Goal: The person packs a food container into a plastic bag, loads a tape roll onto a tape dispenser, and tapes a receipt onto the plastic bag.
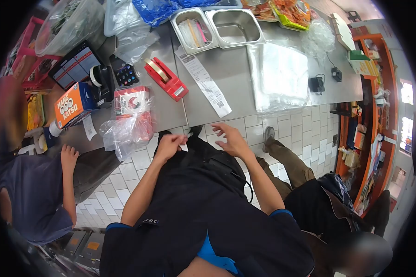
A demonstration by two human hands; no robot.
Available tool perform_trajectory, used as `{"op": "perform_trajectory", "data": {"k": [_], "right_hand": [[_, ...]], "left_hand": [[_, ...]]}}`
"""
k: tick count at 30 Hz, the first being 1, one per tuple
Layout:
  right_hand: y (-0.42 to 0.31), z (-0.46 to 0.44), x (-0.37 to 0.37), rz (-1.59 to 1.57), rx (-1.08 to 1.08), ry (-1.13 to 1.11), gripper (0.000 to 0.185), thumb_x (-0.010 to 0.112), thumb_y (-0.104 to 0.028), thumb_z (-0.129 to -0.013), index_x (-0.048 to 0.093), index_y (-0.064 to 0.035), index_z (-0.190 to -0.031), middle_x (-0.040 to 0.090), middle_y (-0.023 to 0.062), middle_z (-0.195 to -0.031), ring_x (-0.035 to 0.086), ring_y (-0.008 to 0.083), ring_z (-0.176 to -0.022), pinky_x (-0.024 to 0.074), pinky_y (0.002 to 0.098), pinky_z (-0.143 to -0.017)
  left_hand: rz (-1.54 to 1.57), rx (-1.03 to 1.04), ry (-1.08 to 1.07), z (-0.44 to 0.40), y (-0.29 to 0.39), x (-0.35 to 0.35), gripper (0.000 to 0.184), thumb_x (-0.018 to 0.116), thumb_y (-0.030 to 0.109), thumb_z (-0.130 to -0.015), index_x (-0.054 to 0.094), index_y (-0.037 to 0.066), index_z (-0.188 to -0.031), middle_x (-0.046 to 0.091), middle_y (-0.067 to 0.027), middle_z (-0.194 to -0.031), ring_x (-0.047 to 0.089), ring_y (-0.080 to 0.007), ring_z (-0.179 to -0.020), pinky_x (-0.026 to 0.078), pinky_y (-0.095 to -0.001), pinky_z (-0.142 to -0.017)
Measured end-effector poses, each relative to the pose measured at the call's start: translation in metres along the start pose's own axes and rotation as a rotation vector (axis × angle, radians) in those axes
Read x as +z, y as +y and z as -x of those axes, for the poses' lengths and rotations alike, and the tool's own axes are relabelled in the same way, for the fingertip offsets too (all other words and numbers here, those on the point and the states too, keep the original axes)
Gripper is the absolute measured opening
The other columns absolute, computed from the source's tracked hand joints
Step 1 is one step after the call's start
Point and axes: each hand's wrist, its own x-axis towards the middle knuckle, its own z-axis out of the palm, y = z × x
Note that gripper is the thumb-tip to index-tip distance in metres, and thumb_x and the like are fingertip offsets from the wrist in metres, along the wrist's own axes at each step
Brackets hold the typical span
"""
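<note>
My left hand (169, 147) is closed in a pinch over my dark clothing, with a small white scrap (185, 147) at its fingertips. To its right, my right hand (232, 140) has its fingers bent and apart, holding nothing. Both are just off the near edge of the metal table (235, 78). A plastic bag (125, 131) around a red-and-white box (133, 101) lies at that edge, left of my left hand. Beyond the hands are a red tape dispenser (166, 79) and a long printed receipt (203, 82).
Steel trays (233, 27), clear plastic sheets (284, 76) and an orange box (72, 105) are on the table. A person in grey (32, 194) stands left; another in brown trousers (289, 164) is at right, near orange shelves (374, 138).
</note>
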Motion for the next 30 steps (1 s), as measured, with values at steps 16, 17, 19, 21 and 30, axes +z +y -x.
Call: {"op": "perform_trajectory", "data": {"k": [16, 17, 19, 21, 30], "right_hand": [[-0.126, -0.08, 0.093, 0.04, -0.206, -0.57, 0.053, 0.081, -0.016, -0.083, 0.059, -0.0004, -0.128, 0.07, 0.0162, -0.112, 0.072, 0.0244, -0.093, 0.0583, 0.0343, -0.079], [-0.126, -0.082, 0.099, -0.057, -0.385, -0.491, 0.048, 0.081, -0.017, -0.082, 0.063, 0.0015, -0.122, 0.072, 0.0167, -0.108, 0.073, 0.0256, -0.089, 0.0583, 0.0338, -0.076], [-0.126, -0.085, 0.115, -0.24, -0.368, -0.493, 0.028, 0.078, -0.013, -0.084, 0.07, 0.0021, -0.106, 0.074, 0.0112, -0.088, 0.072, 0.0204, -0.074, 0.0567, 0.0313, -0.069], [-0.131, -0.087, 0.121, -0.187, -0.132, -0.664, 0.018, 0.076, -0.013, -0.087, 0.071, 0.0018, -0.096, 0.072, 0.0065, -0.074, 0.069, 0.015, -0.069, 0.0541, 0.0293, -0.063], [-0.086, -0.066, 0.135, -0.08, 0.09, -0.362, 0.013, 0.069, -0.012, -0.093, 0.069, 0.0015, -0.096, 0.07, 0.0042, -0.08, 0.066, 0.0102, -0.07, 0.0552, 0.0269, -0.067]], "left_hand": [[0.341, 0.33, 0.302, 0.121, -0.007, -0.039, 0.016, 0.071, 0.015, -0.093, 0.075, 0.001, -0.099, 0.073, -0.0051, -0.089, 0.059, -0.0082, -0.069, 0.046, -0.0218, -0.058], [0.345, 0.35, 0.329, 0.125, -0.008, -0.043, 0.016, 0.071, 0.015, -0.093, 0.075, 0.001, -0.099, 0.073, -0.0051, -0.089, 0.059, -0.0082, -0.069, 0.046, -0.0218, -0.058], [0.391, 0.374, 0.358, 0.135, -0.012, -0.049, 0.017, 0.072, 0.018, -0.093, 0.076, 0.002, -0.098, 0.072, -0.0028, -0.087, 0.054, -0.0065, -0.066, 0.043, -0.0213, -0.058], [0.352, 0.367, 0.389, 0.142, -0.013, -0.057, 0.018, 0.072, 0.018, -0.094, 0.076, 0.002, -0.1, 0.071, -0.0022, -0.086, 0.054, -0.0064, -0.066, 0.043, -0.0215, -0.058], [0.111, 0.331, 0.515, 0.136, -0.053, -0.091, 0.027, 0.069, 0.022, -0.096, 0.074, 0.004, -0.114, 0.073, -0.0057, -0.09, 0.064, -0.0086, -0.076, 0.046, -0.0229, -0.06]]}}
